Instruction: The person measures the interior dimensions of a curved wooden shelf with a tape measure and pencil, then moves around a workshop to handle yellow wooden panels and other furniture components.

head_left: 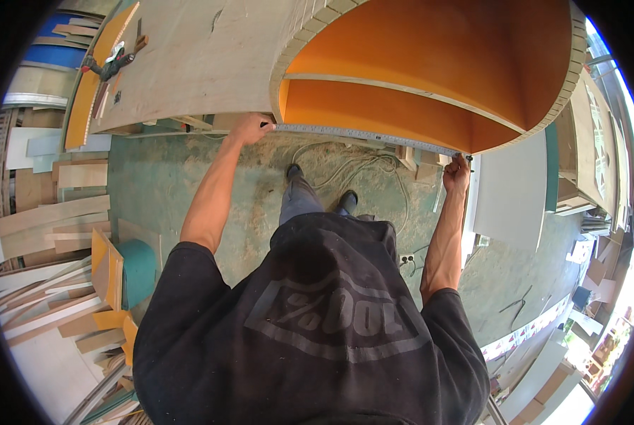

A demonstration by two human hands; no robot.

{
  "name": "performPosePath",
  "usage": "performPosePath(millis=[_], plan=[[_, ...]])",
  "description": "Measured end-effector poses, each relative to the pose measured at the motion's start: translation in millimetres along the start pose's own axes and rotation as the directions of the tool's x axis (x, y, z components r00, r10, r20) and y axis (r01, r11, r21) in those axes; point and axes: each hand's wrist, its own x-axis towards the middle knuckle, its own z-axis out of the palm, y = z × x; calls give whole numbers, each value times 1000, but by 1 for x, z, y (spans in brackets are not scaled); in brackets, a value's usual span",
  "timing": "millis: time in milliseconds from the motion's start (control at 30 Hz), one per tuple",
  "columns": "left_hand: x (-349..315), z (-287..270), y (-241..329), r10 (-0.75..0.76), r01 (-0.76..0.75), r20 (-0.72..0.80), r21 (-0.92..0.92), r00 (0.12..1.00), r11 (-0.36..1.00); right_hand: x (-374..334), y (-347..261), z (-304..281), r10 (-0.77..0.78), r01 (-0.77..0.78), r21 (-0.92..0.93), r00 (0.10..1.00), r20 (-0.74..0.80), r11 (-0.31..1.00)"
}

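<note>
A grey measuring tape is stretched along the near edge of a wooden cabinet with an arched opening, orange inside with a shelf board across it. At the left end of the opening, my left hand is closed on the tape, a small dark part showing at its fingers. My right hand is closed at the tape's other end, by the right corner of the opening. Something small and dark sticks out beside its fingers, too small to name.
A cordless drill lies on the left of the pale wooden surface. Stacked boards and offcuts fill the left side. A white panel stands at right. A cord lies on the dusty green floor.
</note>
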Motion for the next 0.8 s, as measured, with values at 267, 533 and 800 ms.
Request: performPosePath(millis=[267, 533, 800], plan=[[5, 8, -9, 13, -14, 14, 75, 1000, 997, -6, -2, 9, 4, -4, 6, 994, -112, 1000], [0, 6, -2, 11, -12, 24, 15, 1000, 1000, -6, -2, 8, 9, -9, -16, 1000, -10, 1000], [-5, -2, 10, -64, 64, 71, 6, 995, 998, -10, -2, 14, -8, 6, -38, 998, -65, 999]])
